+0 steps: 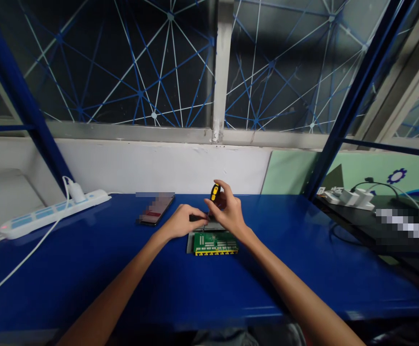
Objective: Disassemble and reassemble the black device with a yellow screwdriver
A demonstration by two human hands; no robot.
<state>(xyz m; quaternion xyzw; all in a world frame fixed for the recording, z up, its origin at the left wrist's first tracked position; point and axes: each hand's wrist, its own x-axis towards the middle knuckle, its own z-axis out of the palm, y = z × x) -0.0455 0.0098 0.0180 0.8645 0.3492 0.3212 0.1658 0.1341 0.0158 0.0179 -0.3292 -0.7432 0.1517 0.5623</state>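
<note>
Behind the long blue table (86,269) is a white wall, and above it a dark window (122,72) crossed by blue and white lines.

Near the middle of the table lies a flat green circuit board (214,243) in a grey metal tray (190,242). Its long axis runs left to right, parallel to the front edge of the table. It has white markings, but they are too small to read.

The right hand (231,214) is closed around a small screwdriver (214,192) with a yellow and black handle. The screwdriver stands almost upright, handle on top, and points down at the far edge of the board. The left hand (182,222) is curled, with its fingers on a dark part at the far left edge of the tray. I cannot tell whether it grips or only presses.

Just left of the hands lies a dark phone (156,209); its screen is blurred. Further left is a white power strip (50,211) with pale blue sockets and a white charger (75,191) plugged in.

On the right stands a black table (357,226) with white adapters (351,197). Behind it a pale green panel (292,173) shows a blue gear symbol (397,176).
</note>
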